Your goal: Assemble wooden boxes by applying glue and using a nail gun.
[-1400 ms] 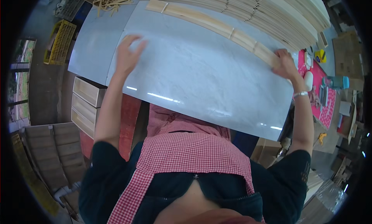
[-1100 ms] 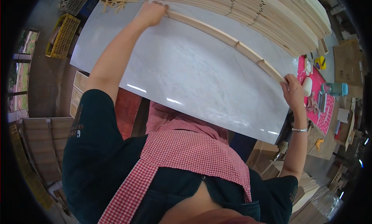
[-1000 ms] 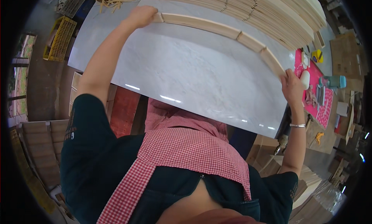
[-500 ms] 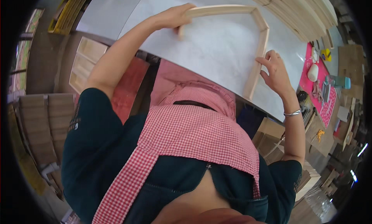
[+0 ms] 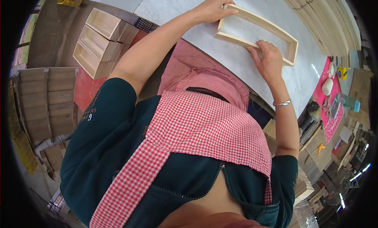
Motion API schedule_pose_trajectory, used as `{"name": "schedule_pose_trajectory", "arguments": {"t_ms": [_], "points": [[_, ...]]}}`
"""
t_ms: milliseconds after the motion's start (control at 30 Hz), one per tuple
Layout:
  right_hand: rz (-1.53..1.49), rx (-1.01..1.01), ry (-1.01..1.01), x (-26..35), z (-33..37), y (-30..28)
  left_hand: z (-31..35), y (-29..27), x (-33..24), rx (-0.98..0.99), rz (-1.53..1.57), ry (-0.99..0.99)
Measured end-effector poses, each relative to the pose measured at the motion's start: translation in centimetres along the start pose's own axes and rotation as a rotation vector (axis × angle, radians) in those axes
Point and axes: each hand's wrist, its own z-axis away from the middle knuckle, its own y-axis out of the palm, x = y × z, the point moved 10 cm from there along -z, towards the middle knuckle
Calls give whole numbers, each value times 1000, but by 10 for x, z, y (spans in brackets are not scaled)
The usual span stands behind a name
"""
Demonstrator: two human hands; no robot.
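A light wooden rectangular frame [image 5: 237,39] with four thin sides stands on the white marbled tabletop [image 5: 202,35]. Its middle is hollow, and the tabletop shows through. My left hand [image 5: 214,10] grips its far left corner, thumb lying over the top edge and fingers behind. At the near long side, my right hand [image 5: 269,61] is closed on the board, with fingertips over the top edge and thumb against the outer face. Part of that side is hidden behind the right hand.
Long stacked wooden strips [image 5: 321,19] lie at the far right. A pink cloth [image 5: 323,84] holds a white bottle [image 5: 327,87] and a yellow tape measure [image 5: 342,73]. Several finished wooden boxes [image 5: 94,42] are stacked on the left, by a red surface [image 5: 87,88].
The boards were an open, bent chain with hinged corners; now they form a closed rectangle. My left hand moved right, and my right hand moved slightly left, onto the near side.
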Motion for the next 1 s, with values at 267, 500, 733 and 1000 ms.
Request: {"name": "schedule_pose_trajectory", "arguments": {"t_ms": [267,500,733,1000], "points": [[67,-52,-20,5,0,-3,20,7,19,140,287,-66],[56,-46,-17,6,-1,-6,46,6,-3,111,80,263],[-264,-219,-279,94,-20,-7,54,-4,9,58,-16,251],[-269,-169,-298,80,-23,4,34,16,-14,65,36,285]]}}
